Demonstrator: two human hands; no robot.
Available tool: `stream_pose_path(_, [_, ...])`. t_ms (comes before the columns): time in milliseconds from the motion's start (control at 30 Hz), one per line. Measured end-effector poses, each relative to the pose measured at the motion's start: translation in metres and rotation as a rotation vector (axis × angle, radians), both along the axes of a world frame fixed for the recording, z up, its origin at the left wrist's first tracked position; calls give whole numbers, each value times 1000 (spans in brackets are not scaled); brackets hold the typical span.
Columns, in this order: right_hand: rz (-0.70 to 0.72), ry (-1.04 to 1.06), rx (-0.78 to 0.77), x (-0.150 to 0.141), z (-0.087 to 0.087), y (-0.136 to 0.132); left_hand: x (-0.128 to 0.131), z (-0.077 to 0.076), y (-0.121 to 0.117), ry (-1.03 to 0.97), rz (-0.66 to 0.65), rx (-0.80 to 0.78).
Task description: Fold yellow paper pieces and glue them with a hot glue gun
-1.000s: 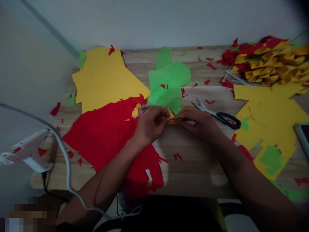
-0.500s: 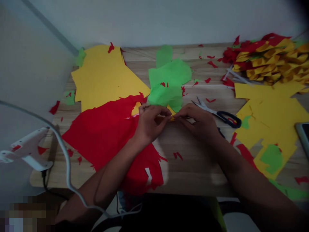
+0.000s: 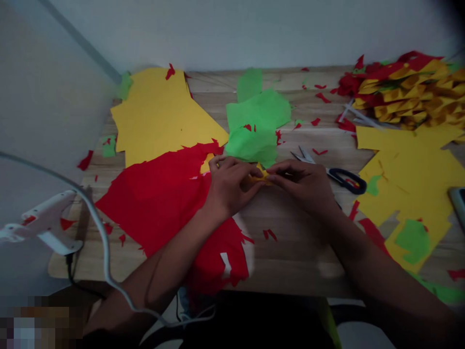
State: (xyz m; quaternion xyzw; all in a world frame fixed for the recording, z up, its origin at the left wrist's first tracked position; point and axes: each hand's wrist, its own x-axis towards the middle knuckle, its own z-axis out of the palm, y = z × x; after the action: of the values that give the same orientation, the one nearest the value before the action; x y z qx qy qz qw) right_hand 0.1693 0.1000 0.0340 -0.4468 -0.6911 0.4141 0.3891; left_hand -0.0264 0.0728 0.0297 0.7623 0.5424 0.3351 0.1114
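Left hand (image 3: pixel 230 186) and right hand (image 3: pixel 303 186) meet mid-table (image 3: pixel 290 252), fingers pinching a small yellow paper piece (image 3: pixel 260 175) between them, apparently to steady a fold; scissors (image 3: pixel 332 172) lie just beside.

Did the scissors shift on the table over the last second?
No. The scissors lie in the same spot beside the yellow sheet, blades toward the green paper; the slight offset is camera motion.

I noted a red sheet (image 3: pixel 160 198), yellow sheets (image 3: pixel 156 116), green paper (image 3: pixel 256 121), black-handled scissors (image 3: pixel 334 174), a pale wood-grain table (image 3: pixel 290 252), and a red-and-yellow heap (image 3: pixel 407 87).
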Motion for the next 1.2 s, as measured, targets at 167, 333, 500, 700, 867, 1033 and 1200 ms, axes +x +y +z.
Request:
stream_pose_path(167, [102, 73, -104, 0, 0, 1, 0, 0, 0, -3, 2, -23])
stream_pose_path(333, [70, 117, -175, 0, -1, 4, 0, -1, -1, 16, -41, -2])
stream_pose_path(500, [15, 181, -277, -1, -6, 3, -1, -3, 1, 3, -8, -8])
stream_pose_path(700, [81, 85, -174, 0, -7, 2, -3, -3, 2, -76, -51, 56])
stream_pose_path(867, [70, -57, -23, 1, -4, 1, -3, 0, 1, -61, -53, 15])
stream_pose_path(1033, [150, -100, 124, 1, -4, -1, -3, -2, 2, -92, 52, 2])
stream_pose_path(1200, [89, -37, 117, -3, -6, -7, -2, -2, 3, -176, 73, -73])
